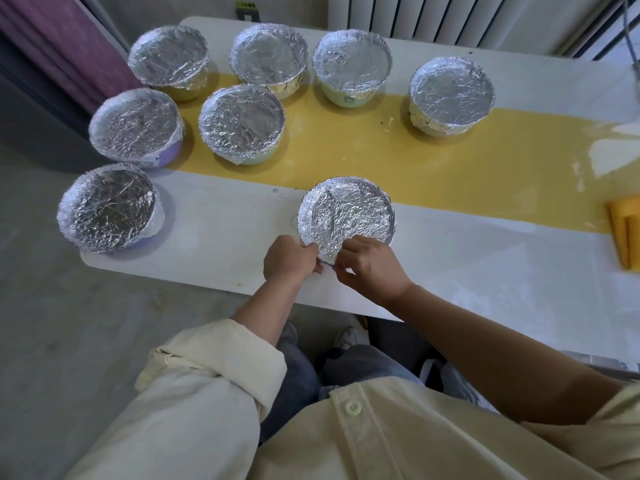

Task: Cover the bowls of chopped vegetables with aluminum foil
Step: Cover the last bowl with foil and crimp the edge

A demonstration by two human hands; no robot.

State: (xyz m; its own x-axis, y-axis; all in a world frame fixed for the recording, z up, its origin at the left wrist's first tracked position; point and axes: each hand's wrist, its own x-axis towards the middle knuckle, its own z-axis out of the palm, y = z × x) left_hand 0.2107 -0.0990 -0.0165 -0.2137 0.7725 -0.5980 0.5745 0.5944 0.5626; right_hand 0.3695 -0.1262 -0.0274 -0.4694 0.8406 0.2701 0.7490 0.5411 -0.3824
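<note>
Silver foil (346, 213), heavily creased and glinting, is drawn flat across the top of the nearest bowl (392, 220) and folded down over its round rim, so none of the bowl's contents show. A deeper fold runs across the sheet from the upper left towards the near edge. This bowl stands on the white part of the table (214, 237), close to its near edge and just on the near side of the yellow band (346, 150) that crosses the tabletop.

Both hands work at the bowl's near rim. The left hand (287, 259) has its fingers curled in, pinching the foil's loose edge where it hangs below the rim. The right hand (372, 268), just beside it, is curled too, its fingertips nipping the same bit of foil edge, so the two hands almost meet.

Seven other bowls (242, 123) stand farther back and to the left, each already capped with wrinkled foil tucked round its wall. Purple shows beneath two at the left; pale green shows under two others.

A yellow folded cloth (626, 233) lies at the table's right edge. A white radiator (433, 15) stands behind the table.
</note>
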